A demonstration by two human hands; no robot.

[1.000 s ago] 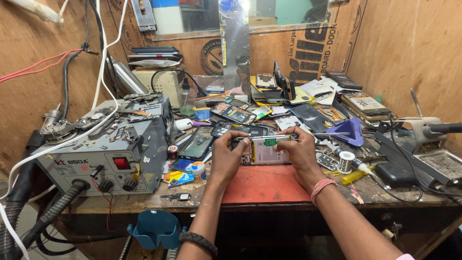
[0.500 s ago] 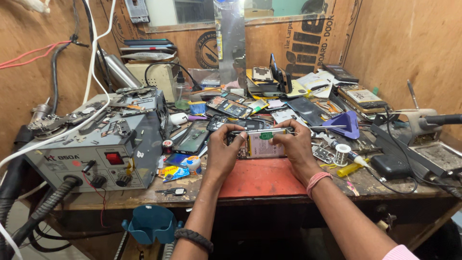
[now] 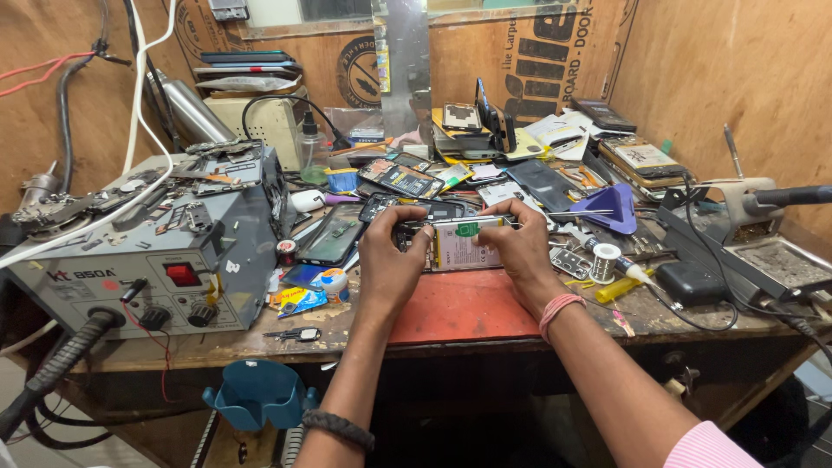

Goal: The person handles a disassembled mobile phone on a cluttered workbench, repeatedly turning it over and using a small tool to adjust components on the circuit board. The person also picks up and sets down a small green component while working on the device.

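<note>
An opened phone [image 3: 458,243] with its back cover off lies over a red mat [image 3: 464,308] at the bench's front middle, its pale battery and green board part showing. My left hand [image 3: 392,256] grips the phone's left end. My right hand [image 3: 520,247] grips its right end and pinches thin metal tweezers [image 3: 568,213] that stick out to the right. Both hands rest close together above the mat.
A grey hot-air rework station [image 3: 152,251] stands at the left with hoses and cables. Loose phones, boards and parts crowd the back [image 3: 403,178]. A blue triangular pick [image 3: 615,206], a solder spool [image 3: 605,258], a soldering-iron stand [image 3: 750,208] and a blue cup [image 3: 260,394] lie around.
Both hands and the phone keep the same grip and place. The view has shifted slightly downward and closer; nothing on the bench has moved.
</note>
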